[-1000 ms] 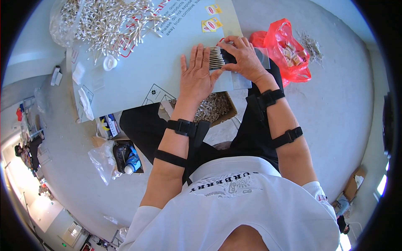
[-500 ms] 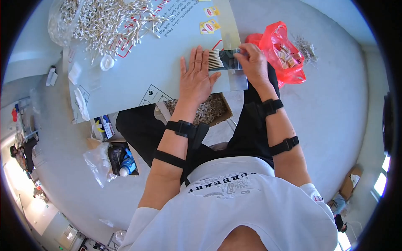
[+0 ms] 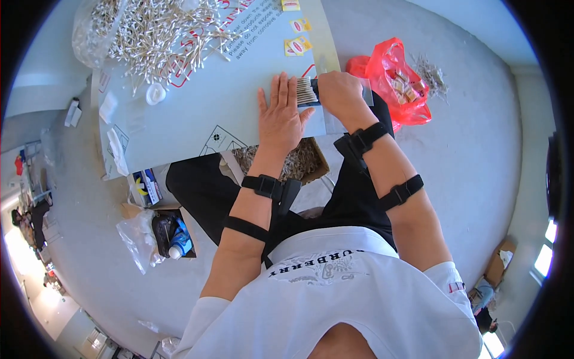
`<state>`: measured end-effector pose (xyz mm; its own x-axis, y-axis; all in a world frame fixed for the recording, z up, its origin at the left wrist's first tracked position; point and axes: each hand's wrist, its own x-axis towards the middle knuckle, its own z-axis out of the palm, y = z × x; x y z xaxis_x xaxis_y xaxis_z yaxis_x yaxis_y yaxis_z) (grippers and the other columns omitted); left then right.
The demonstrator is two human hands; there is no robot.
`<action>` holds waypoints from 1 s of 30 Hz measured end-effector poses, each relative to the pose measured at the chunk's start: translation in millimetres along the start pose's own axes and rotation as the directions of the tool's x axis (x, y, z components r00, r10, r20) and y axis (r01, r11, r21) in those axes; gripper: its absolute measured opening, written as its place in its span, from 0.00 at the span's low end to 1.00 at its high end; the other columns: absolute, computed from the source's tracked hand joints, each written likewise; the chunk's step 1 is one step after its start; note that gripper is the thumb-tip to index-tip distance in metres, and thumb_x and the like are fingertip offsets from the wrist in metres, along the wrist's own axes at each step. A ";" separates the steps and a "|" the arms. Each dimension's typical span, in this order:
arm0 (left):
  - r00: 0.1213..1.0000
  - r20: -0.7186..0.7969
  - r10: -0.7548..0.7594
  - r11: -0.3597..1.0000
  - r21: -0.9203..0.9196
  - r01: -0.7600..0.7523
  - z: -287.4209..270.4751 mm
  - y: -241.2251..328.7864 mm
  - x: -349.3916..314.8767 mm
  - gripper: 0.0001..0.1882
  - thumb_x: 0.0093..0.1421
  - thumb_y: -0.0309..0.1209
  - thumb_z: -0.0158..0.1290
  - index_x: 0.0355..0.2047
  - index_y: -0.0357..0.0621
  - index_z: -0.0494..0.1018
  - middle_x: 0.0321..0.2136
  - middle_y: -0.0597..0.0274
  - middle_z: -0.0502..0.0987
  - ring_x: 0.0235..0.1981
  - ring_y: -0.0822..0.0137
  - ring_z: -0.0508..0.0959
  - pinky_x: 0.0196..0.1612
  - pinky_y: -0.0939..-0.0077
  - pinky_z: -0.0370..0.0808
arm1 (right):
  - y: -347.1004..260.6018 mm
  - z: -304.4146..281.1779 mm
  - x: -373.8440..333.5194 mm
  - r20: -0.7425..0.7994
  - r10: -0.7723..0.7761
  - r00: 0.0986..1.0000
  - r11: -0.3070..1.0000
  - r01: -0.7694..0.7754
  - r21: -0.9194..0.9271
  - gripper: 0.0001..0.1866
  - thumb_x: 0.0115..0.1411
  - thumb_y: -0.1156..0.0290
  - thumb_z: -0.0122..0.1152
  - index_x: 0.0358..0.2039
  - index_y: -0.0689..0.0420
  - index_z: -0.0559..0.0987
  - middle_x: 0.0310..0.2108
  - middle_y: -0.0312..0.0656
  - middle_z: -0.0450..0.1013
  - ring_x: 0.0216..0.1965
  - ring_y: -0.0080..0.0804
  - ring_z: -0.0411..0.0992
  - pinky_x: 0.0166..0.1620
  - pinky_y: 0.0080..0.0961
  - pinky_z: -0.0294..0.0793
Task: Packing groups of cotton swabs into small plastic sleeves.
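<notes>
A tight row of white cotton swabs (image 3: 306, 91) lies on the table near its right edge, with a dark strip (image 3: 317, 90) showing at its right end. My left hand (image 3: 281, 116) rests flat on the tabletop, fingers stretched, its index finger beside the swabs' left ends. Curled into a fist, my right hand (image 3: 341, 94) sits over the dark strip, knuckles close to the swabs. Whatever its fingers grip is hidden beneath it. A clear plastic sleeve (image 3: 368, 93) sticks out past that hand, beyond the table edge.
A heap of loose swabs (image 3: 173, 39) covers the far left of the table (image 3: 203, 113), near a small white round lid (image 3: 155, 93). Yellow-and-white cards (image 3: 297, 46) lie far right. A red plastic bag (image 3: 388, 66) holds small packs off the right side. Under the table stands an open box (image 3: 311, 161).
My right hand has moved left along the dark strip and closed from a pinch into a fist. The clear sleeve now shows to its right. My left hand stays nearly in place.
</notes>
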<state>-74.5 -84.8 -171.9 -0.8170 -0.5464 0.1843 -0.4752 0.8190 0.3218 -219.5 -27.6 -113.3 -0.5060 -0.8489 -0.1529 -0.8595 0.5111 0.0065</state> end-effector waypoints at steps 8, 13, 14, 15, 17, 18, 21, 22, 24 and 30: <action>1.000 0.010 -0.002 1.000 0.010 0.002 1.4 1.0 1.3 0.40 0.61 0.50 0.50 0.66 0.40 0.52 0.68 0.52 0.52 0.69 0.56 0.50 0.67 0.44 0.43 | 2.3 4.6 10.8 0.097 0.074 0.993 0.997 -0.077 0.030 0.09 0.52 0.69 0.57 0.29 0.56 0.83 0.30 0.46 0.80 0.34 0.44 0.80 0.34 0.39 0.79; 1.000 0.019 -0.020 1.000 0.008 0.020 5.1 4.1 1.7 0.40 0.62 0.51 0.48 0.67 0.41 0.50 0.68 0.52 0.50 0.70 0.55 0.49 0.67 0.44 0.43 | 24.3 12.2 7.2 0.072 0.242 0.968 0.938 -0.252 0.239 0.12 0.47 0.68 0.58 0.29 0.61 0.82 0.28 0.50 0.78 0.33 0.46 0.79 0.36 0.39 0.78; 0.999 0.007 -0.037 0.999 0.017 0.037 7.1 7.8 2.7 0.41 0.62 0.51 0.47 0.67 0.40 0.49 0.68 0.51 0.49 0.70 0.55 0.48 0.67 0.44 0.42 | 33.4 18.8 7.5 0.045 0.291 0.956 0.898 -0.289 0.332 0.12 0.45 0.67 0.58 0.27 0.62 0.81 0.27 0.52 0.77 0.32 0.47 0.78 0.36 0.39 0.77; 0.998 -0.002 -0.058 0.998 0.029 0.058 8.5 9.6 2.7 0.41 0.63 0.52 0.47 0.67 0.39 0.49 0.69 0.50 0.49 0.70 0.55 0.47 0.68 0.45 0.41 | 37.0 19.2 7.1 0.047 0.289 0.956 0.898 -0.288 0.332 0.12 0.45 0.67 0.58 0.27 0.62 0.81 0.27 0.52 0.77 0.32 0.47 0.78 0.36 0.39 0.77; 0.997 -0.008 -0.080 0.996 0.037 0.081 12.1 15.4 4.6 0.41 0.63 0.52 0.46 0.67 0.39 0.48 0.69 0.50 0.48 0.70 0.54 0.46 0.68 0.45 0.40 | 42.9 19.9 7.2 0.159 0.212 0.964 0.841 -0.263 0.472 0.14 0.45 0.65 0.60 0.28 0.61 0.82 0.30 0.53 0.78 0.34 0.50 0.78 0.41 0.39 0.76; 0.995 -0.015 -0.097 0.994 0.041 0.097 13.3 20.4 6.4 0.41 0.63 0.52 0.45 0.67 0.38 0.48 0.69 0.49 0.48 0.70 0.54 0.45 0.68 0.46 0.39 | 46.4 22.3 6.7 0.161 0.213 0.964 0.841 -0.265 0.472 0.14 0.45 0.65 0.60 0.28 0.61 0.82 0.30 0.53 0.78 0.34 0.50 0.78 0.41 0.39 0.76; 0.995 0.006 -0.102 0.994 -0.025 0.102 16.4 33.1 11.4 0.41 0.64 0.52 0.45 0.67 0.38 0.47 0.69 0.49 0.47 0.71 0.54 0.45 0.68 0.47 0.39 | 51.0 27.7 6.5 0.172 0.193 0.966 0.797 -0.257 0.546 0.14 0.43 0.63 0.61 0.25 0.61 0.82 0.28 0.53 0.78 0.33 0.48 0.78 0.41 0.40 0.76; 0.995 0.007 -0.103 0.994 -0.024 0.103 17.2 35.8 11.0 0.41 0.64 0.52 0.45 0.67 0.38 0.47 0.69 0.49 0.47 0.71 0.54 0.45 0.68 0.47 0.39 | 50.7 28.0 6.1 0.178 0.201 0.963 0.776 -0.267 0.572 0.13 0.43 0.63 0.61 0.23 0.60 0.82 0.27 0.54 0.77 0.32 0.48 0.78 0.41 0.39 0.76; 0.997 0.024 -0.072 0.997 -0.040 0.073 17.4 41.1 9.4 0.41 0.63 0.52 0.45 0.67 0.38 0.47 0.69 0.49 0.47 0.71 0.54 0.45 0.68 0.48 0.39 | 50.9 29.9 5.2 0.183 0.210 0.960 0.751 -0.278 0.598 0.12 0.42 0.62 0.61 0.21 0.59 0.82 0.26 0.54 0.77 0.32 0.47 0.78 0.41 0.39 0.76; 0.996 0.075 -0.037 0.999 -0.023 0.039 11.5 42.6 3.5 0.41 0.62 0.50 0.47 0.68 0.39 0.48 0.69 0.50 0.48 0.70 0.55 0.46 0.68 0.49 0.40 | 50.4 31.8 3.8 0.144 0.205 0.968 0.767 -0.250 0.591 0.12 0.43 0.63 0.61 0.22 0.59 0.82 0.27 0.54 0.77 0.32 0.47 0.78 0.41 0.38 0.77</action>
<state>-101.4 -49.9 -168.3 -0.8210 -0.5618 0.1017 -0.4990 0.7927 0.3503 -262.4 -0.8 -145.0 -0.6556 -0.6976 -0.2892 -0.4892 0.6841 -0.5410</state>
